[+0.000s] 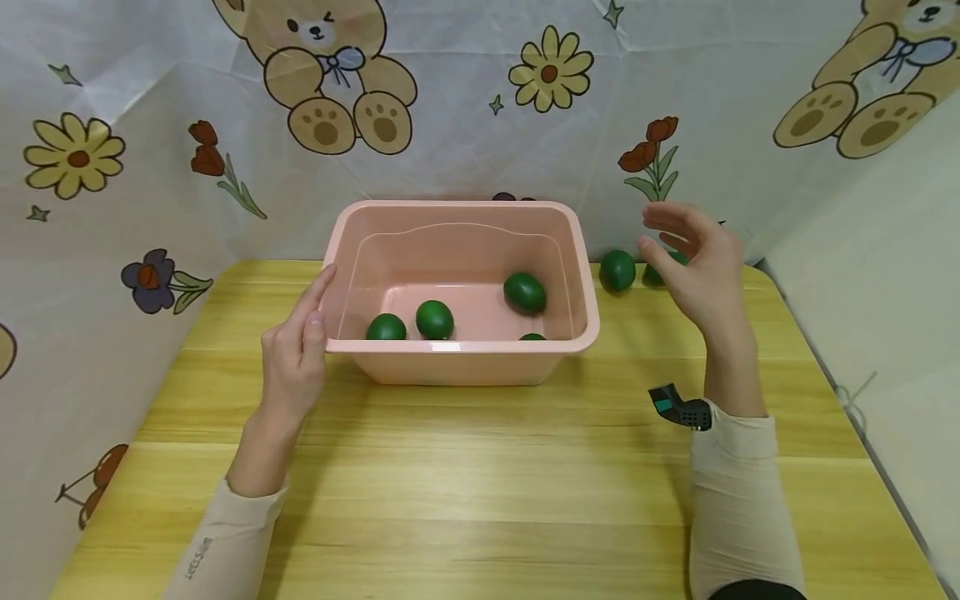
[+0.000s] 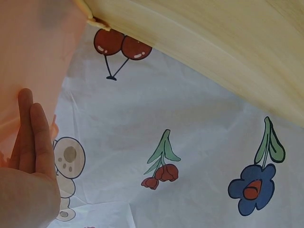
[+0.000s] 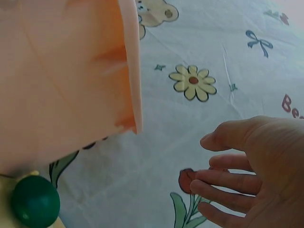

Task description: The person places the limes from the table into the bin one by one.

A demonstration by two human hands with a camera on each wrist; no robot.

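Observation:
A pink plastic bin (image 1: 457, 367) stands at the far side of the table with several green limes inside, among them one lime (image 1: 525, 292) at the right and another lime (image 1: 435, 320) near the middle. My left hand (image 1: 292, 358) rests against the bin's left side, its fingers (image 2: 42, 137) straight along the outer wall in the left wrist view. To the right of the bin, my right hand (image 1: 693, 267) is raised with loosely bent fingers and nothing in them. Beneath and beside it lie a lime (image 1: 617, 272) and a partly hidden lime (image 1: 654, 277).
The wooden table (image 1: 465, 492) extends toward me in front of the bin. Behind it hangs a white cloth (image 1: 457, 108) printed with bears and flowers. A pale wall (image 1: 877, 317) runs along the right edge. A dark strap end (image 1: 678, 408) sticks out at my right wrist.

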